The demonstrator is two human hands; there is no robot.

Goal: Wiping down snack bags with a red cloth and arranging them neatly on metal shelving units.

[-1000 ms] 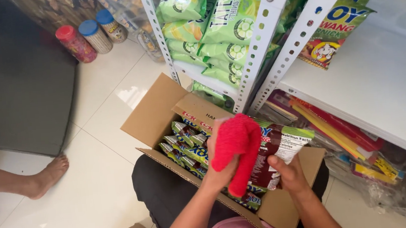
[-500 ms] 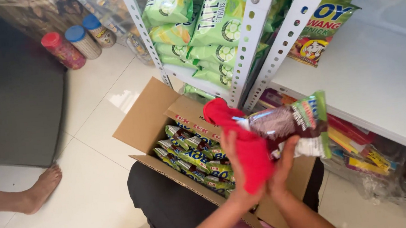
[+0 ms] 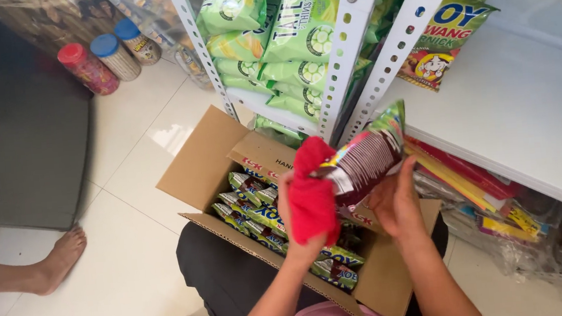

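My left hand (image 3: 299,234) grips a red cloth (image 3: 311,192) and presses it against a shiny snack packet (image 3: 362,161). That packet is maroon with a green top, and my right hand (image 3: 397,202) holds it from below, tilted up toward the shelf. Both hands hover over an open cardboard box (image 3: 204,168) resting on my lap. Inside the box lie several more snack packets (image 3: 258,204) in rows.
A white metal shelf rack (image 3: 346,50) stands ahead, stocked with green snack bags (image 3: 291,42) and a bare white shelf board (image 3: 527,109). Three lidded jars (image 3: 106,58) sit on the tiled floor at upper left. Another person's bare foot (image 3: 53,262) rests at left.
My hands lifted the packet and cloth higher above the box. The packet has tilted upward toward the shelf, with the cloth now against its left side.
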